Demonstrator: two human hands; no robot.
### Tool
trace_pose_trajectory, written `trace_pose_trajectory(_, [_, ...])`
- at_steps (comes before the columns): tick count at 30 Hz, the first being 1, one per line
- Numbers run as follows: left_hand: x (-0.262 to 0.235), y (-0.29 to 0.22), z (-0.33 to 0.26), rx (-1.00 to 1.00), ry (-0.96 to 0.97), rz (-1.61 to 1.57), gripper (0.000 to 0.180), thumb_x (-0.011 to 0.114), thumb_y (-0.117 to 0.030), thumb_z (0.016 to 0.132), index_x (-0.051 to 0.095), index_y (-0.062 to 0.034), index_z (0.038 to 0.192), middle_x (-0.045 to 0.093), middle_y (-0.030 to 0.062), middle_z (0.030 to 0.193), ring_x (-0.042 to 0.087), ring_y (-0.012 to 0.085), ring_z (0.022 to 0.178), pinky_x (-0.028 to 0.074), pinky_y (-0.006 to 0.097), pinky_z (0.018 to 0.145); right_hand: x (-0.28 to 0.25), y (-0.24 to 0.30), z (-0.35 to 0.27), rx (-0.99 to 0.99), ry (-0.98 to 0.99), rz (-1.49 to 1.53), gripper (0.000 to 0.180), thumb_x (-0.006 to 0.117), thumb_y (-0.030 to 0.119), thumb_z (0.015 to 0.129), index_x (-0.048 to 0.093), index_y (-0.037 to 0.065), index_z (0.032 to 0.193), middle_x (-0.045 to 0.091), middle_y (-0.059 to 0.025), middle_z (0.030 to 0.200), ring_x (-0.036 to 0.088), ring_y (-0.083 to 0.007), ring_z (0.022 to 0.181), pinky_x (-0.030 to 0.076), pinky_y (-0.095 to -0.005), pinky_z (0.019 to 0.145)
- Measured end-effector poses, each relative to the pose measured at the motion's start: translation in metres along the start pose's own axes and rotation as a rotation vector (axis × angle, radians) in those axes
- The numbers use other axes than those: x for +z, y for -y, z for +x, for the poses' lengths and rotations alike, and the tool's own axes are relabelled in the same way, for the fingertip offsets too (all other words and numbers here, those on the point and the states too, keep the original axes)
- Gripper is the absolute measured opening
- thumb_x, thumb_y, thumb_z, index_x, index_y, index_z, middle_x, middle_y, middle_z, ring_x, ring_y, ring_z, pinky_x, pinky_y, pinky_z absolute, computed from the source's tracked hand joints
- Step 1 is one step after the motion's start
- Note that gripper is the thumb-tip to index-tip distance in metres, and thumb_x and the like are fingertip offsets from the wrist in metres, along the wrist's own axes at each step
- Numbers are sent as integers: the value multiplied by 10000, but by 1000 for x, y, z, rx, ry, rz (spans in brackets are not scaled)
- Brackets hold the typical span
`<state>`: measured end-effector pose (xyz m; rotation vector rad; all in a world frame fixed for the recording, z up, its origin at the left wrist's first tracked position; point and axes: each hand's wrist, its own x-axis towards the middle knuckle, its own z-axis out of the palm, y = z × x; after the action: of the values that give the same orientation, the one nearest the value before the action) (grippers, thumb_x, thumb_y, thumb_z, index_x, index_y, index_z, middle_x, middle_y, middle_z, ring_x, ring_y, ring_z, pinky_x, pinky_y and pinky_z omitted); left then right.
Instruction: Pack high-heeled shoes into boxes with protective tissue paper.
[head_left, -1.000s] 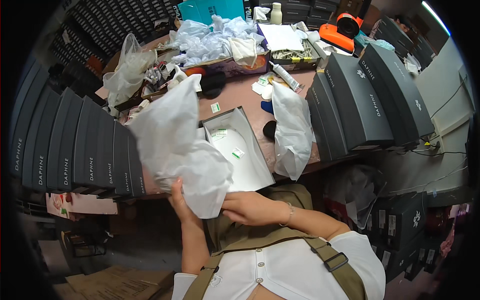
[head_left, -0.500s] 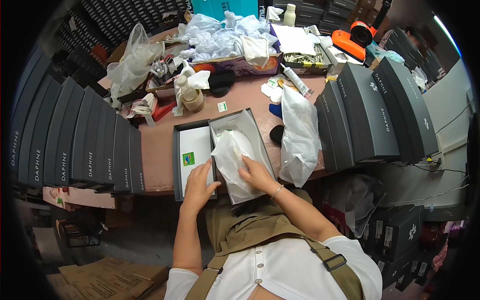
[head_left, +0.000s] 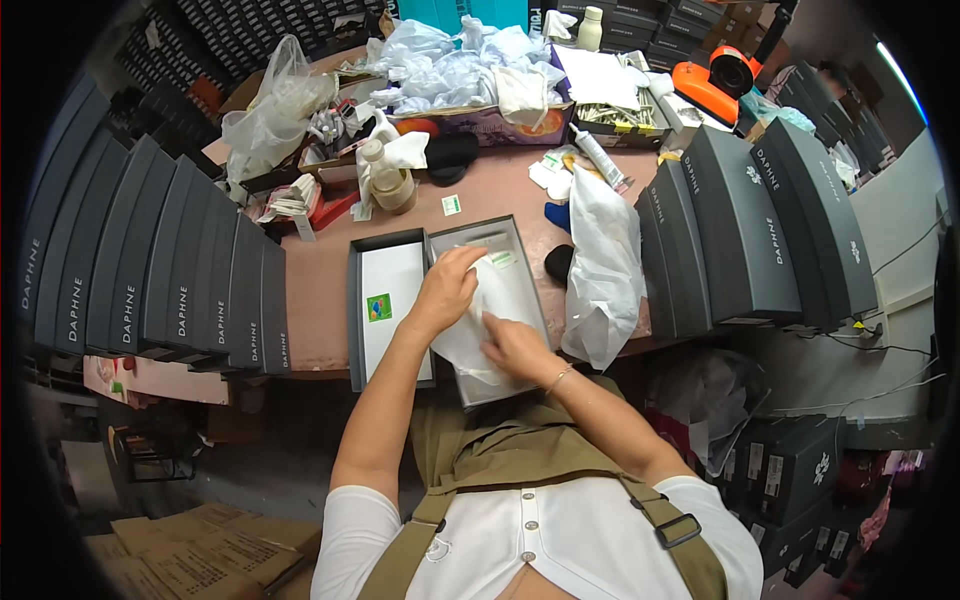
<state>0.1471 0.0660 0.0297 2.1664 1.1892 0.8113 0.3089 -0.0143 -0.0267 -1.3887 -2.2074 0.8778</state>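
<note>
A shoebox base (head_left: pixel 533 290), grey with a pale inside, lies slightly slanted in front of me. White tissue paper (head_left: pixel 462 345) fills its near part, and what it covers is hidden. My left hand (head_left: pixel 447 290) reaches over the box's left wall, its bent fingers closed at the upper edge of the paper. My right hand (head_left: pixel 518 350) presses on the paper from the right, fingers curled and pointing left. Against the box's left side lies the dark box lid (head_left: pixel 392 265), white inside, with a green sticker (head_left: pixel 379 307) on it.
Dark shoeboxes stand in rows at left (head_left: pixel 150 260) and right (head_left: pixel 735 230). A white paper-wrapped bundle (head_left: pixel 605 275) lies right of the open box. Behind are a bottle (head_left: pixel 385 178), a tube (head_left: pixel 600 160), a carton of crumpled paper (head_left: pixel 450 70) and an orange tool (head_left: pixel 706 92).
My left hand has moved from the lid up and right over the box to the paper. The tissue paper lies lower and flatter, and a small green-and-white label shows inside the box's far end.
</note>
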Motion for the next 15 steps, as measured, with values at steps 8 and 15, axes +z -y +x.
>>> trace_pose_trajectory(8, [1,24,-35,-75,-46,103,426,571,-101,861,513,-33,1277,518,195,1281,480,361,1214,351,452,1040,7,13,-18,-118,-68,-498,222,549,154,817,529,82,1025,613,-117,820,642,-276,714,499,-428,555])
trace_pose_trajectory(15, [56,-5,-12,254,220,464,562,640,-32,698,540,-99,1247,417,145,1374,320,327,1350,216,585,1086,-90,53,-49,-118,-161,-533,372,616,137,776,576,84,1142,539,-148,1175,488,-324,1145,382,-458,925])
